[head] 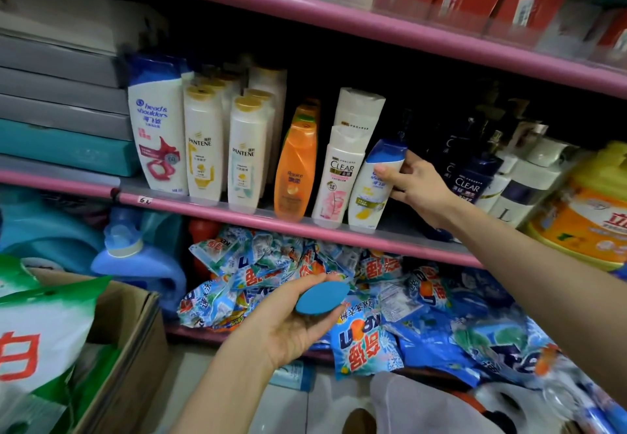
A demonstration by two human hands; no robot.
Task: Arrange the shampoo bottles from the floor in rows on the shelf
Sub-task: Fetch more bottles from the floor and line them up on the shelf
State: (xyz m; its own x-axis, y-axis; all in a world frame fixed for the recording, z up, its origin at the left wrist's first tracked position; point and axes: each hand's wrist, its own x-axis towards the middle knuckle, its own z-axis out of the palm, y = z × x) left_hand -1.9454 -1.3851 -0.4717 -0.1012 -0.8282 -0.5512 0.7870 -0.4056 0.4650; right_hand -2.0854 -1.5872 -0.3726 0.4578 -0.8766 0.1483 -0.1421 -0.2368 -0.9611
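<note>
On the pink-edged middle shelf (217, 208), seen from the head camera, the right hand (419, 185) grips a small white shampoo bottle with a blue cap and a yellow lemon mark (375, 185). The thumb lies across the bottle's front just under the cap, and the fingers curl round its far side. The bottle stands at the front edge of the shelf, leaning a little to the right, just beside a white Clear bottle with a pink flower label (337, 179) on its left. A taller white bottle (359, 108) stands behind that one.

Further left along the same shelf are an orange Rejoice bottle (294, 172), two rows of white Pantene bottles with gold caps (225, 148), and a large white Head & Shoulders bottle with a blue cap and red swirl (157, 128). To the right of the held bottle stand dark navy Clear bottles (470, 179), white pump bottles (522, 182) and a yellow and orange tub (583, 210).

Lower in the same view, the left hand (291, 321) holds a second bottle end-on to the camera, so only its blue oval cap (320, 298) shows; the fingers and thumb are curled round it, palm up. It hangs in front of the bottom shelf, over a heap of blue washing-powder packets (369, 301). A blue detergent jug (135, 257) and a brown cardboard box (125, 349) with green and white bags (44, 328) are at the lower left.
</note>
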